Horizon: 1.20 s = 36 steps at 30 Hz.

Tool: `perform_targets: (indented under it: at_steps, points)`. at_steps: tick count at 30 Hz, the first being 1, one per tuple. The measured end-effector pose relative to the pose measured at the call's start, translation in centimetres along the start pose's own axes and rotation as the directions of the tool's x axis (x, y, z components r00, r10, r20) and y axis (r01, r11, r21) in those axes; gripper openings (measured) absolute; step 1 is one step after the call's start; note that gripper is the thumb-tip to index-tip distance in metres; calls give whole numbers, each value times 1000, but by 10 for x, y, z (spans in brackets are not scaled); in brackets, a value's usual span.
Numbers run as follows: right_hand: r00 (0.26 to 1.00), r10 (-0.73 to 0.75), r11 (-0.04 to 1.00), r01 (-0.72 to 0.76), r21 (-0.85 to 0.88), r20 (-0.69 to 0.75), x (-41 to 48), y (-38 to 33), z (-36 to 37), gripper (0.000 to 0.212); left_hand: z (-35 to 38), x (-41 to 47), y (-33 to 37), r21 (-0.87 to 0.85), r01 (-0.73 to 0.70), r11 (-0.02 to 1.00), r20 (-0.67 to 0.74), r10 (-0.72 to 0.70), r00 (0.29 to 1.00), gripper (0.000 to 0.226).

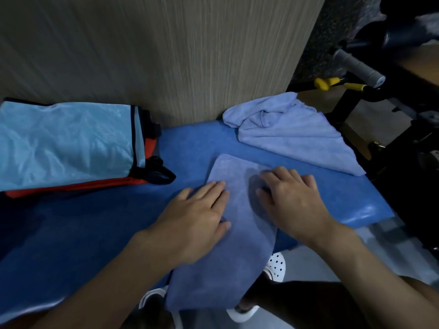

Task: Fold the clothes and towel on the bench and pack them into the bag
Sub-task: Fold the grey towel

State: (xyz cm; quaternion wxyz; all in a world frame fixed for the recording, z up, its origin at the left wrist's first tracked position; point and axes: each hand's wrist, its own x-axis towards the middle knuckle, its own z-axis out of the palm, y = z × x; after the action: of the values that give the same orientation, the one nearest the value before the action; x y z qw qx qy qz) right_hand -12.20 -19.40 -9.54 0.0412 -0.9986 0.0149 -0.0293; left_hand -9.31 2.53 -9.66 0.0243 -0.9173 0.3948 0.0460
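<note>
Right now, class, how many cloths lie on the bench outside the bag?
2. A folded blue cloth lies at the near edge of the bench under the left hand and right hand; a crumpled lighter cloth sits at the far right corner. The bag may hide more.

Blue bench, periwinkle towel, light-blue and orange bag.

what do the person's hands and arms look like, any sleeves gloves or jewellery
The left hand and right hand are bare: no gloves, rings, watch or bracelet show. The left forearm and right forearm are uncovered too, with no sleeve in view up to the frame edge. The left thumbnail looks short and unpainted.
</note>
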Motion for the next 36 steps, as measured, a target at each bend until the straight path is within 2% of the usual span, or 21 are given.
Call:
perform_targets:
  at_steps: [3, 5, 7, 9, 11, 14, 16, 18, 19, 22, 25, 27, 30, 34, 36]
  points:
    - [988, -146, 978, 137, 156, 50, 5, -5, 2, 38, -5, -3, 1, -4, -4, 1000, -85, 4, 996, 48]
    - [990, -140, 968, 134, 210, 13, 11, -9, -1, 39, -11, 5, -7, -50, 49, 998, -166, -57, 984, 39]
    - [999, 31, 965, -20, 262, -40, 17, -8, -3, 39, -13, 16, -17, -90, 118, 989, -182, -133, 974, 36]
    - [978, 208, 915, -193, 355, -6, 22, -3, -5, 45, -13, 28, -25, -99, 162, 982, -166, -177, 970, 47]
    - [960, 271, 856, -273, 439, 67, 24, 1, -4, 54, -11, 39, -31, -64, 192, 979, -76, -197, 977, 61]
    - [944, 281, 810, -330, 486, 173, 30, 4, -3, 68, -10, 47, -39, -43, 201, 979, -59, -203, 977, 66]
    - [935, 269, 827, -347, 442, 230, 34, 2, -3, 57, -11, 50, -42, -117, 215, 970, -53, -222, 974, 67]
    - [933, 274, 835, -350, 424, 232, 36, 0, -4, 21, -13, 52, -42, -214, 244, 946, -23, -255, 967, 65]
    - [935, 271, 830, -347, 437, 227, 36, -1, -5, 18, -14, 54, -42, -270, 265, 926, -5, -276, 961, 62]
    - [946, 239, 812, -319, 489, 220, 36, 0, -7, 33, -12, 56, -46, -408, 295, 864, 25, -312, 950, 42]
    - [951, 207, 670, -309, 676, 230, 36, 7, -9, 19, -12, 54, -49, -572, 259, 778, -42, -344, 938, 17]
    - [954, 202, 606, -301, 736, 223, 36, 11, -9, 13, -14, 53, -49, -659, 259, 707, -70, -400, 914, 17]
    - [958, 242, 601, -270, 752, 151, 38, 14, -6, 15, -15, 56, -49, -755, 229, 614, -99, -452, 887, 24]
    - [939, 293, 353, -279, 893, 178, 41, 13, -7, 20, -17, 59, -47, -867, 177, 465, -108, -524, 845, 30]
    - [945, 290, 307, -240, 921, 149, 42, 13, -6, 16, -16, 59, -45, -893, 146, 426, -120, -537, 835, 38]
